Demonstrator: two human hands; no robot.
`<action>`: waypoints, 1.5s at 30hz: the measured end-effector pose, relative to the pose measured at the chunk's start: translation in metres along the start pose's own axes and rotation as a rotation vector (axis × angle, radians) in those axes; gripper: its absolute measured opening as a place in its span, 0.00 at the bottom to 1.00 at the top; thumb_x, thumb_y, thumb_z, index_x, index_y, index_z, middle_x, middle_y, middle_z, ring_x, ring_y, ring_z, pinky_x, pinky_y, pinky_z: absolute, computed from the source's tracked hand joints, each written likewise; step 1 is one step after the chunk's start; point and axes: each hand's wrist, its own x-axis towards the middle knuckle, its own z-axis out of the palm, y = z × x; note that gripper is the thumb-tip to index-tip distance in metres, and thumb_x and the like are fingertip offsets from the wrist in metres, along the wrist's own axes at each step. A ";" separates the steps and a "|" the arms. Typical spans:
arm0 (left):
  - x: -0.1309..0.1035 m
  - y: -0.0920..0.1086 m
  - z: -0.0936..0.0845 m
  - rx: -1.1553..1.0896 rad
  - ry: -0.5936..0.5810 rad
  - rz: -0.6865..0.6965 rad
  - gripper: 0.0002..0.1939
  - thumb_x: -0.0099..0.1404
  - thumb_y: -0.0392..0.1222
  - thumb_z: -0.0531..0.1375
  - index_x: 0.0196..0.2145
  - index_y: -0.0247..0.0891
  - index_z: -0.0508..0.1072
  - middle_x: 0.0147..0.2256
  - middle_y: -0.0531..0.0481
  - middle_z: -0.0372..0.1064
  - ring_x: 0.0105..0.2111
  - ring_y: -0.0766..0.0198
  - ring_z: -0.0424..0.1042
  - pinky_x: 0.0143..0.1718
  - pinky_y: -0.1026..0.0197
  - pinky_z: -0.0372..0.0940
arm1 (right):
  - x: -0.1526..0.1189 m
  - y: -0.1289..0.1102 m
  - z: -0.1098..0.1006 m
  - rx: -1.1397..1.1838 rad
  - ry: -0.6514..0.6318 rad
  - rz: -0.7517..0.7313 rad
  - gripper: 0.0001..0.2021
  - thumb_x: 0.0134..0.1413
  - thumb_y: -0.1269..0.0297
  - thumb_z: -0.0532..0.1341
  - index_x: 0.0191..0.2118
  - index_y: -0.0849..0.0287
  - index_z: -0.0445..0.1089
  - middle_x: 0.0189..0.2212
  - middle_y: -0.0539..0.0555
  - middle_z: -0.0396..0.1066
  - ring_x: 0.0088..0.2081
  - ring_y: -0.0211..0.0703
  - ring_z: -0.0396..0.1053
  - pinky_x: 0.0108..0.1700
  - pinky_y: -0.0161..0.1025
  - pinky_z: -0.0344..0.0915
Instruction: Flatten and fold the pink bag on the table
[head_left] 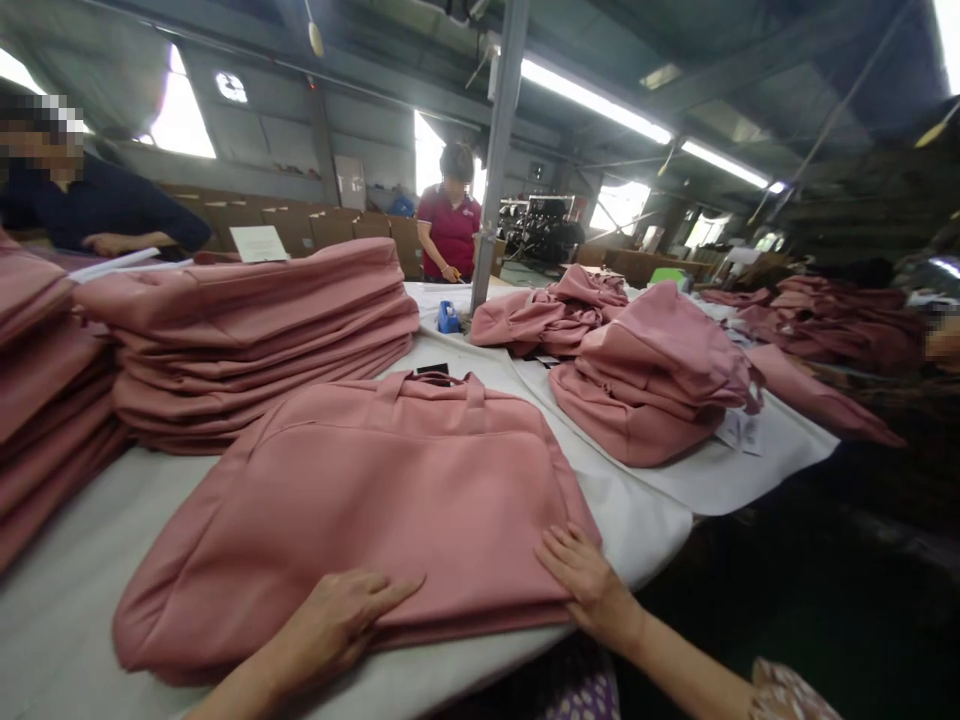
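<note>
Left hand (337,620) and right hand (585,580): fingers spread flat, gripping nothing, palms pressing the near edge of a pink bag (360,510). Bag: rectangular, smooth matte fabric, two short handles at the far edge, lying flat at the front of the white-covered desk (75,590). Beyond, left: stack of folded pink bags (247,330). Right: loose, crumpled heap of pink bags (645,370). Behind, by the post: small blue tape dispenser (448,317).

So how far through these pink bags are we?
Done: a neat stack of flat bags on the left. In hand: left hand and right hand press one pink bag flat. Left: a loose heap of bags on the right.
</note>
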 end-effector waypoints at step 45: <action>0.110 0.050 -0.041 -0.582 -0.163 0.250 0.24 0.69 0.45 0.52 0.61 0.45 0.60 0.62 0.45 0.60 0.62 0.50 0.57 0.66 0.41 0.42 | -0.017 0.043 -0.026 0.599 -0.110 0.666 0.30 0.67 0.50 0.46 0.69 0.58 0.40 0.66 0.64 0.48 0.65 0.49 0.51 0.63 0.53 0.57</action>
